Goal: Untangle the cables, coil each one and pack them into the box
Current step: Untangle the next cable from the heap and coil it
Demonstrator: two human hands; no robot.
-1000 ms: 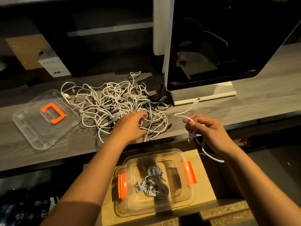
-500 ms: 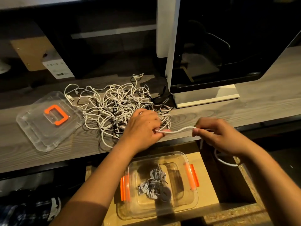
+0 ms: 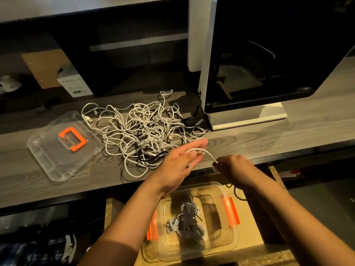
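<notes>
A tangle of white and black cables [image 3: 143,131] lies on the grey wooden desk [image 3: 288,131]. My left hand [image 3: 178,162] is held just in front of the pile with fingers straight, and one white cable [image 3: 206,151] loops over them. My right hand [image 3: 233,167] pinches that cable close to the left fingertips; the rest of the cable hangs below the desk edge. Under the desk edge stands a clear box [image 3: 235,240] with orange latches. Several coiled cables [image 3: 185,220] lie inside it.
The box's clear lid [image 3: 48,160] with an orange handle lies on the desk left of the pile. A large dark monitor [image 3: 269,54] on a white base stands at the back right. A small white carton [image 3: 74,84] sits at the back left.
My left hand has left the pile and straightened its fingers, with the white cable now looped over them. My right hand has moved closer to the left.
</notes>
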